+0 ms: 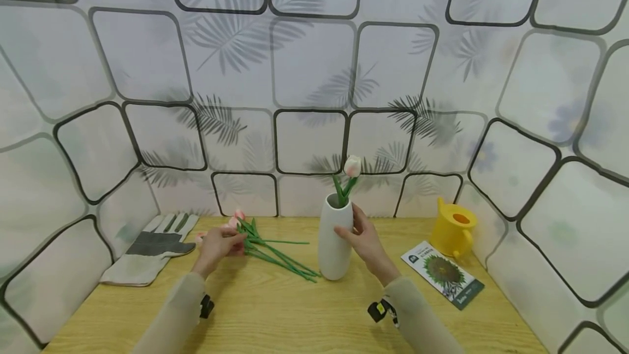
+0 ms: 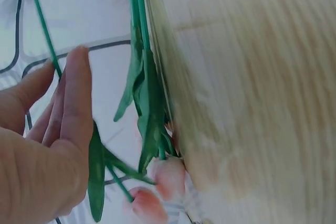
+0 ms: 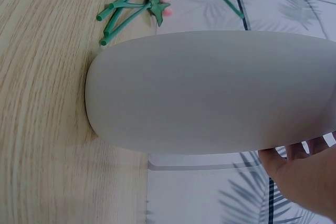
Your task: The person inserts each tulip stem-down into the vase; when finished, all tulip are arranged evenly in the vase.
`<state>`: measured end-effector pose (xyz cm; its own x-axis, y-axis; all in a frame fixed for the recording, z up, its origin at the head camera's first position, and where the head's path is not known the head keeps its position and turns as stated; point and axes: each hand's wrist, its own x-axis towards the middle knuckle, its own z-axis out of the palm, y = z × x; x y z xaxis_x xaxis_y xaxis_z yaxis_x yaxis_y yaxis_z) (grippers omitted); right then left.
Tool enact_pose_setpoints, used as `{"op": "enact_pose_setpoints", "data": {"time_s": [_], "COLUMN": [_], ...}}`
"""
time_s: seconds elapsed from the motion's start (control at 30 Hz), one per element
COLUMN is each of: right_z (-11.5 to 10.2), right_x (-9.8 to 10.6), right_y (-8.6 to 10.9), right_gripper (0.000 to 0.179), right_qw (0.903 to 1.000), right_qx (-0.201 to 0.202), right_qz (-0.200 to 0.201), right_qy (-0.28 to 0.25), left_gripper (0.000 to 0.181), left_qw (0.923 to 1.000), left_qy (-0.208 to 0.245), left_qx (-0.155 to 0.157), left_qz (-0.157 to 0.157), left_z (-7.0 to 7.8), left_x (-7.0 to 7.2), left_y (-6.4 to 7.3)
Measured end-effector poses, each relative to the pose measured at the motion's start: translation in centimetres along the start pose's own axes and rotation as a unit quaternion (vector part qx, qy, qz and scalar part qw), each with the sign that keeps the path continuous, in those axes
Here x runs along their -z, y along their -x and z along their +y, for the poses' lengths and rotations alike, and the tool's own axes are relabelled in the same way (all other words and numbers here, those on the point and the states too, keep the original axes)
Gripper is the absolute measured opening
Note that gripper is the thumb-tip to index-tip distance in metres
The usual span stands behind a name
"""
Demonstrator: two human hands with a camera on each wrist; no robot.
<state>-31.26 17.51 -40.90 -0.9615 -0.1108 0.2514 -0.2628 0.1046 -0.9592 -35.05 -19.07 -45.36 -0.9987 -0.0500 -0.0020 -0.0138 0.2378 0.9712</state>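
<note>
My left hand (image 1: pixel 219 246) pinches the green stem of a pink artificial tulip (image 2: pixel 148 205) between thumb and fingers. In the left wrist view that stem is raised off the tabletop. Beside the hand, several more tulip stems (image 1: pixel 287 264) lie on the table, their pink heads (image 2: pixel 169 177) toward the left. A tall white vase (image 1: pixel 335 245) stands upright, and a white-and-pink tulip (image 1: pixel 352 166) with green leaves rises from its mouth. My right hand (image 1: pixel 367 245) grips the vase's upper right side, thumb in front; its fingers are partly hidden behind.
At the left lies a pair of grey-and-white work gloves (image 1: pixel 147 247). On the right are a yellow watering can (image 1: pixel 449 234) and a seed packet (image 1: pixel 444 275) with a flower picture. Patterned cloth walls (image 1: pixel 314 141) enclose the wooden table (image 1: pixel 285 321) at the back and sides.
</note>
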Motion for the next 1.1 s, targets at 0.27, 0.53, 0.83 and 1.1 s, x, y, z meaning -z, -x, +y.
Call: {"op": "enact_pose_setpoints", "data": {"time_s": [0.27, 0.53, 0.83, 1.1], "right_z": [0.2, 0.3, 0.1, 0.2], "right_x": [0.1, 0.1, 0.1, 0.0], "right_y": [-0.1, -0.1, -0.1, -0.1], "right_gripper": [0.074, 0.074, 0.074, 0.074], "right_qw": [1.0, 0.9999, 1.0, 1.0], "right_qx": [-0.001, 0.002, -0.001, 0.001], "right_qz": [-0.003, -0.006, 0.0, 0.002], "right_qy": [0.007, 0.009, 0.007, 0.007], "left_gripper": [0.032, 0.025, 0.015, 0.025], "left_qw": [0.9915, 0.9777, 0.9583, 0.9413], "left_qy": [0.014, 0.071, 0.138, 0.169], "left_qx": [-0.052, -0.094, -0.153, -0.22], "left_qz": [0.119, 0.174, 0.198, 0.192], "left_z": [1.4, 2.8, 5.1, 6.7], "left_x": [-1.1, -2.4, -3.4, -4.4], "left_y": [0.3, 0.2, -0.2, -0.2]}}
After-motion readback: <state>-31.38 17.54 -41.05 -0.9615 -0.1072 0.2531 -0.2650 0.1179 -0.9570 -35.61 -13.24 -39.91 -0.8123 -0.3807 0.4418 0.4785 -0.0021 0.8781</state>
